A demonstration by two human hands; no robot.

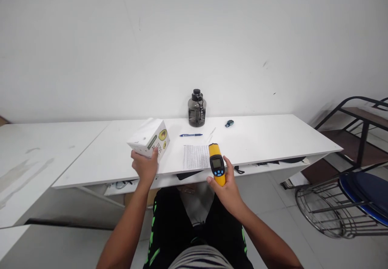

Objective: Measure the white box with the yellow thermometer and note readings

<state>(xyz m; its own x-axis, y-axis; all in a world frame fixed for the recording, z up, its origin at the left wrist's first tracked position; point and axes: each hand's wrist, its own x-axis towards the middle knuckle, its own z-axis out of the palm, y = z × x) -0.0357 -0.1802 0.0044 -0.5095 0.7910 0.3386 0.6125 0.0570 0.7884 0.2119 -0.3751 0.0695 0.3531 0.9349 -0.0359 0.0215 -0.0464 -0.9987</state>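
My left hand (145, 166) grips a white carton (148, 136) with avocado pictures on its side, tilted over the left part of the white table (260, 139). In my right hand (227, 188) is a yellow and black infrared thermometer (217, 164) with a small screen and blue buttons, held at the table's front edge. Its head overlaps the right side of a printed sheet (195, 156) lying on the table. A blue pen (190, 135) rests just behind the sheet.
A dark, see-through water jug (197, 109) stands against the wall. To its right lies a small dark teal object (229, 123). Below the tabletop runs a shelf (254, 169) with several items. Blue-seated stools (363, 192) and a dark metal rack (360, 139) stand at the right.
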